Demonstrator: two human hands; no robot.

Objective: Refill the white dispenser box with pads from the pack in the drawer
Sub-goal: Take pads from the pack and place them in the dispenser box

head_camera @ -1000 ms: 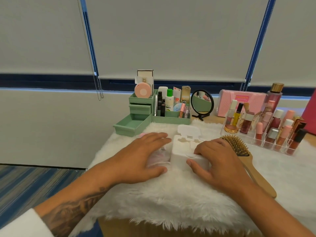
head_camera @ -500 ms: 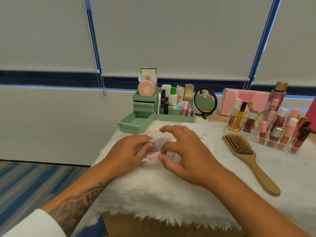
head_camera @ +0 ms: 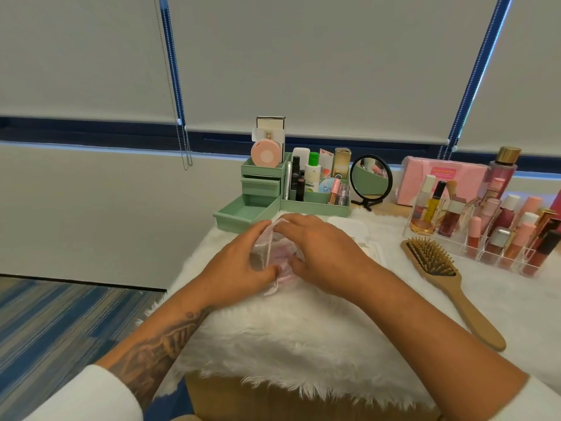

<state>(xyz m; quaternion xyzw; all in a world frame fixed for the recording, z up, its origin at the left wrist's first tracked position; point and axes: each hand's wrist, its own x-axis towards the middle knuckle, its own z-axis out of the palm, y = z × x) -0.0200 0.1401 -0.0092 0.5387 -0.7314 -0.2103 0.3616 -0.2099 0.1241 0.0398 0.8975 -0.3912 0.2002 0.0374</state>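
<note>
Pack-opening step: both your hands work the clear pad pack (head_camera: 274,258) over the white furry surface (head_camera: 291,329).

Your left hand (head_camera: 235,265) and right hand (head_camera: 321,250) pinch the pack's plastic from either side, fingers curled onto it. Next you likely need to part its top and draw pads out for the white dispenser box (head_camera: 362,238), just beyond your right hand and mostly hidden. The pack's opening and pad count can't be made out; the green drawer (head_camera: 243,212) stands open behind.

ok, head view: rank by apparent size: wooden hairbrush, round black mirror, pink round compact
1. wooden hairbrush, though it lies nearest the camera
2. round black mirror
3. pink round compact, clearly smallest
</note>
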